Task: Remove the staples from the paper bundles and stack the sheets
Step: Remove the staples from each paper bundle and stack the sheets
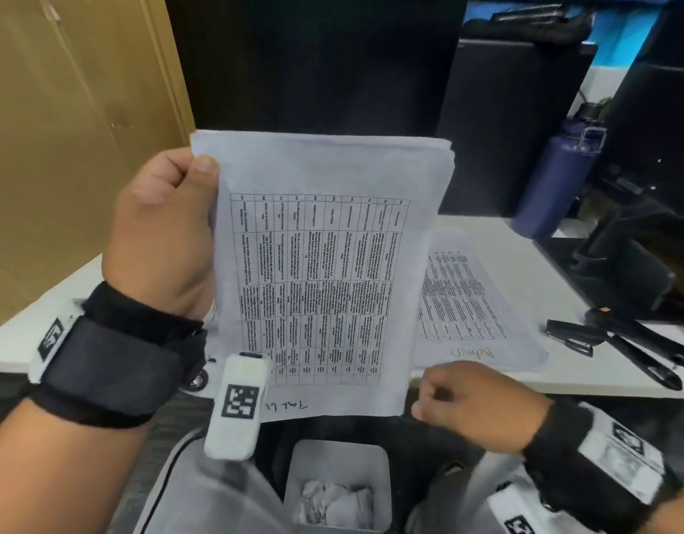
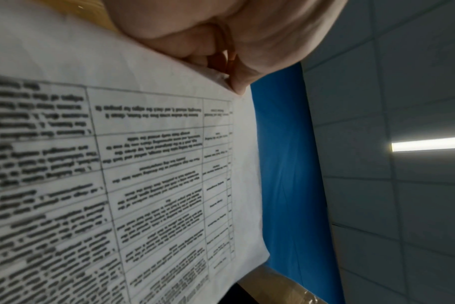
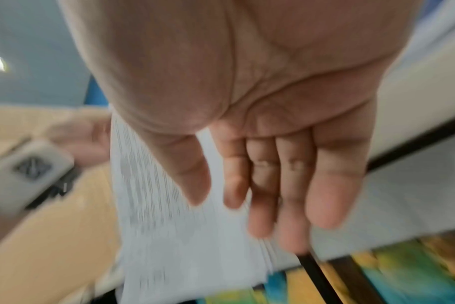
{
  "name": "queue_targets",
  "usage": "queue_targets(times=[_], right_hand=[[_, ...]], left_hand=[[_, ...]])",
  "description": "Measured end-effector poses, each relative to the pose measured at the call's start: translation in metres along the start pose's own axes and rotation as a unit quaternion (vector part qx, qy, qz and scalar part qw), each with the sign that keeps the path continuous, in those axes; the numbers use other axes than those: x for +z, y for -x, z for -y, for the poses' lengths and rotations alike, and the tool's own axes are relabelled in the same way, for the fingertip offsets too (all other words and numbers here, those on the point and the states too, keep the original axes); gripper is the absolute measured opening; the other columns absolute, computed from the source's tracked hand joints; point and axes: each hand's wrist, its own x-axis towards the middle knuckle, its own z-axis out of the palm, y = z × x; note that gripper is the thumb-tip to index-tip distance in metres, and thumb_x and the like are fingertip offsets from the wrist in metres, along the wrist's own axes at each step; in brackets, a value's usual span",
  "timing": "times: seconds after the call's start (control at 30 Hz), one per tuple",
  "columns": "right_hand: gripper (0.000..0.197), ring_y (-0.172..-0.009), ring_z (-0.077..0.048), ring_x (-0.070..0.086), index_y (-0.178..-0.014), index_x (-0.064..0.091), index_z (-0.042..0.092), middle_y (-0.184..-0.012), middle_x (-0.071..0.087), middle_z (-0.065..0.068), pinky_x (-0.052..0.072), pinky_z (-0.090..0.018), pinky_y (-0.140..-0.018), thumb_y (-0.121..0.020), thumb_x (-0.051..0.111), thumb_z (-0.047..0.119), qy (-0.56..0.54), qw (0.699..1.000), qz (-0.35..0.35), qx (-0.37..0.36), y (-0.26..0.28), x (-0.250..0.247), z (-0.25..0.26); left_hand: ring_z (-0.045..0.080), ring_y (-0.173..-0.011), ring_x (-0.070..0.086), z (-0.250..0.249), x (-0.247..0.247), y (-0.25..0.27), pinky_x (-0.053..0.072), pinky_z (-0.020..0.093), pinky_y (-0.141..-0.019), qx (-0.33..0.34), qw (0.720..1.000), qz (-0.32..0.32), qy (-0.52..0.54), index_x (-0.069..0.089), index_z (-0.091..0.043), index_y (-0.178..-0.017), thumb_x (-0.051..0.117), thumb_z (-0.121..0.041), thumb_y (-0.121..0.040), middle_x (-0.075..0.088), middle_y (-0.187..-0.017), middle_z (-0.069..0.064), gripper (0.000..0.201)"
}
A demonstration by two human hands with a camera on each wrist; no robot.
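Paper bundle (image 1: 321, 271) pinched by left hand (image 1: 167, 233); right hand (image 1: 475, 402) fingers (image 3: 322, 195) relaxed, empty.

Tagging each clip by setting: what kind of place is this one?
Most likely an office desk. A white desk holds printed sheets, a black stapler and a dark monitor; a waste bin sits underneath. The left hand holds up a paper bundle.

Matt paper, smooth bench, dark glossy plastic.
The paper bundle (image 1: 325, 271) looked thin, matt and slightly creased; the bench (image 1: 525, 240) was smooth white laminate; the bottle (image 1: 552, 179) had a satin blue finish; the cupboard (image 1: 63, 148) looked wooden.
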Motion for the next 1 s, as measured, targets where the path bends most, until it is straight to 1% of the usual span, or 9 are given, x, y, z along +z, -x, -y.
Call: queue_targets(times=[0.07, 0.2, 0.37, 0.47, 0.53, 0.7, 0.83, 0.9, 1.0], right_hand=[[0.051, -0.069, -0.005, 0.064, -0.083, 0.063, 0.019, -0.082, 0.071, -0.002, 0.051, -0.029, -0.069, -0.075, 0.064, 0.069, -0.16, 0.977, -0.144, 0.008, 0.012, -0.033, 0.007], [0.09, -0.105, -0.011, 0.067, -0.121, 0.056, 0.031, -0.116, 0.069, 0.002, 0.052, -0.033, -0.09, -0.05, 0.076, 0.083, -0.381, 0.88, -0.283, -0.027, 0.007, -0.07, 0.02], [0.031, -0.109, -0.012, 0.071, -0.12, 0.066, 0.024, -0.116, 0.076, 0.009, 0.053, -0.048, -0.102, -0.092, 0.071, 0.014, -0.395, 0.844, -0.359, -0.054, 0.005, -0.08, 0.034], [0.028, -0.109, -0.01, 0.071, -0.116, 0.071, 0.024, -0.114, 0.076, 0.011, 0.052, -0.046, -0.103, -0.096, 0.064, 0.007, -0.407, 0.803, -0.432, -0.056, 0.007, -0.09, 0.032], [0.029, -0.111, -0.009, 0.07, -0.118, 0.071, 0.026, -0.116, 0.075, 0.013, 0.05, -0.045, -0.104, -0.098, 0.062, 0.008, -0.415, 0.787, -0.452, -0.061, 0.008, -0.1, 0.028], [0.031, -0.113, -0.015, 0.07, -0.121, 0.069, 0.02, -0.12, 0.075, 0.005, 0.048, -0.045, -0.107, -0.098, 0.057, 0.002, -0.508, 0.752, -0.416, -0.06, 0.007, -0.12, 0.024], [0.054, -0.119, -0.016, 0.062, -0.132, 0.052, 0.026, -0.128, 0.065, 0.004, 0.049, -0.052, -0.106, -0.085, 0.074, 0.011, -0.33, 0.796, -0.507, 0.003, 0.002, -0.126, 0.022], [0.08, -0.134, -0.022, 0.043, -0.144, 0.037, 0.023, -0.142, 0.044, -0.004, 0.041, -0.054, -0.111, -0.076, 0.078, 0.014, -0.198, 0.77, -0.607, -0.009, 0.009, -0.13, 0.032], [0.076, -0.144, -0.026, 0.028, -0.147, 0.037, 0.01, -0.147, 0.035, -0.014, 0.029, -0.054, -0.118, -0.079, 0.073, 0.012, 0.016, 0.718, -0.676, -0.166, 0.024, -0.131, 0.06]], left_hand=[[0.003, -0.052, 0.063, -0.004, 0.006, 0.0, 0.049, 0.018, -0.047, -0.003, 0.999, 0.001, 0.044, 0.064, -0.02, -0.089, 0.049, -0.017, -0.108, 0.07, -0.061, -0.009, 0.024], [0.014, -0.068, 0.073, -0.014, 0.035, -0.003, 0.06, 0.029, -0.058, -0.054, 0.994, 0.03, 0.089, 0.068, -0.021, -0.086, 0.052, -0.021, -0.107, 0.075, -0.075, 0.0, 0.026], [0.018, -0.077, 0.077, -0.032, 0.075, -0.009, 0.06, 0.028, -0.055, -0.073, 0.99, 0.041, 0.112, 0.069, -0.021, -0.092, 0.054, -0.02, -0.106, 0.08, -0.086, 0.003, 0.02], [0.018, -0.094, 0.077, -0.031, 0.083, -0.015, 0.063, 0.033, -0.069, -0.045, 0.992, 0.103, 0.048, 0.063, -0.028, -0.116, 0.054, -0.023, -0.106, 0.081, -0.104, -0.002, 0.015], [0.017, -0.104, 0.077, -0.017, 0.084, -0.013, 0.063, 0.041, -0.086, -0.062, 0.987, 0.15, 0.0, 0.055, -0.029, -0.126, 0.057, -0.01, -0.102, 0.08, -0.112, -0.005, 0.03], [0.031, -0.106, 0.076, 0.032, 0.081, 0.006, 0.054, 0.06, -0.102, -0.216, 0.952, 0.209, -0.055, 0.069, -0.017, -0.12, 0.052, -0.005, -0.104, 0.08, -0.114, 0.007, 0.027], [0.022, -0.099, 0.075, 0.036, 0.087, 0.004, 0.059, 0.05, -0.094, -0.098, 0.958, 0.208, -0.175, 0.071, -0.025, -0.111, 0.049, -0.013, -0.102, 0.08, -0.107, -0.002, 0.028], [0.018, -0.09, 0.071, 0.023, 0.092, -0.007, 0.06, 0.043, -0.083, -0.005, 0.938, 0.188, -0.293, 0.069, -0.025, -0.103, 0.048, -0.016, -0.102, 0.076, -0.098, -0.003, 0.023], [0.024, -0.083, 0.067, -0.005, 0.102, -0.022, 0.058, 0.044, -0.076, 0.122, 0.889, 0.199, -0.394, 0.062, -0.023, -0.094, 0.046, -0.018, -0.104, 0.069, -0.087, 0.0, 0.02]])
